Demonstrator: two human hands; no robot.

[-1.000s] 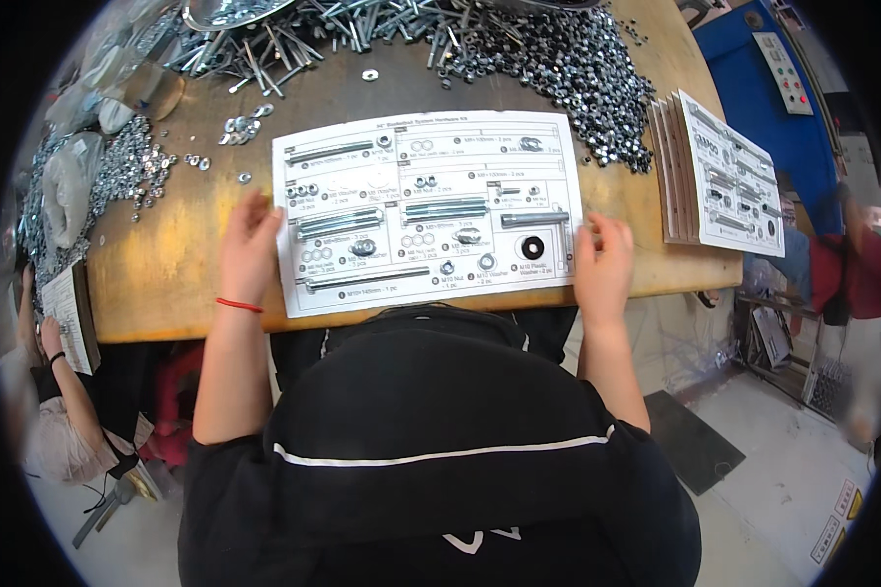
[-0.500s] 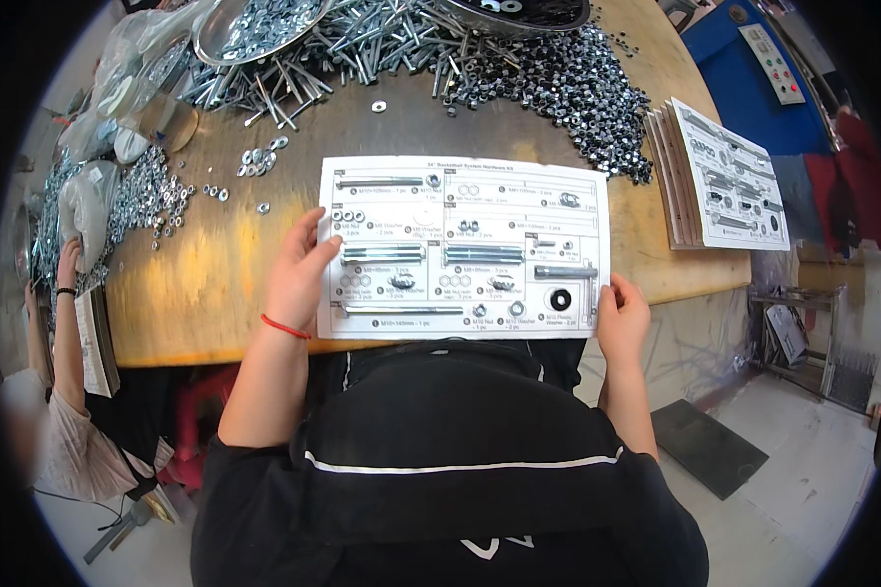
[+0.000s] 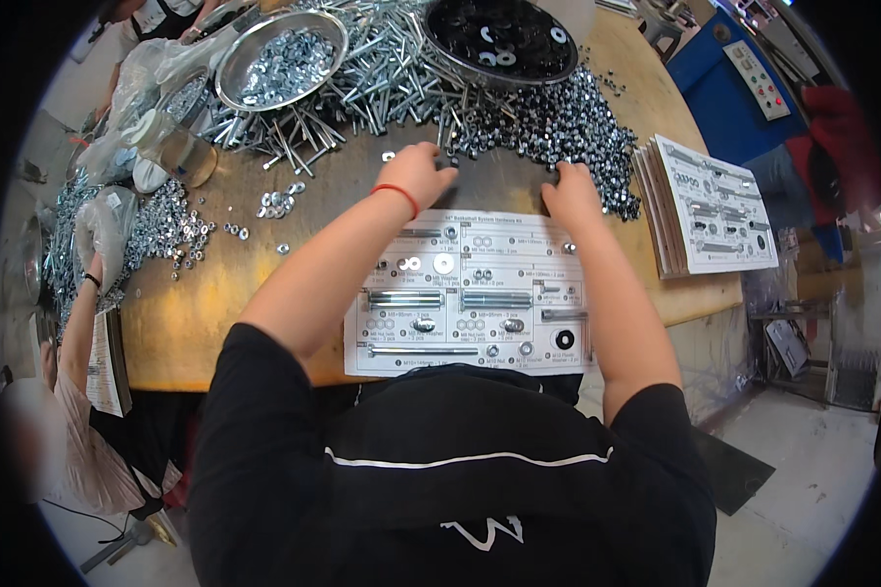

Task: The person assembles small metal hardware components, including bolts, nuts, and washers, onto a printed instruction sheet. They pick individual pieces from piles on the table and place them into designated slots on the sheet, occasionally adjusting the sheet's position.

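A white printed hardware sheet (image 3: 431, 364) lies on the table in front of me, with pictured outlines and bolts, nuts and washers shown in its boxes. A black ring washer (image 3: 565, 339) shows at its lower right. Beyond the sheet, my left hand (image 3: 416, 179) reaches to the near edge of the loose bolts (image 3: 372, 93), thumb apart from the bent fingers. A washer (image 3: 389, 157) lies beside it. My right hand (image 3: 573, 194) is at the near edge of the heaped dark-holed nuts (image 3: 597, 147), thumb and fingers apart. Nothing shows in either hand.
A steel bowl of washers (image 3: 227, 90) and a dark bowl with a few washers (image 3: 460, 54) stand behind. Loose nuts (image 3: 276, 203), plastic bags (image 3: 117, 210) and a clear tub (image 3: 191, 157) are leftward. More sheets (image 3: 719, 210) stack at right. A co-worker's hand (image 3: 95, 266) touches a bag.
Both hands have let go of the sheet's sides and reached forward over it to the hardware piles. The sheet now lies slightly lower and to the right in view.
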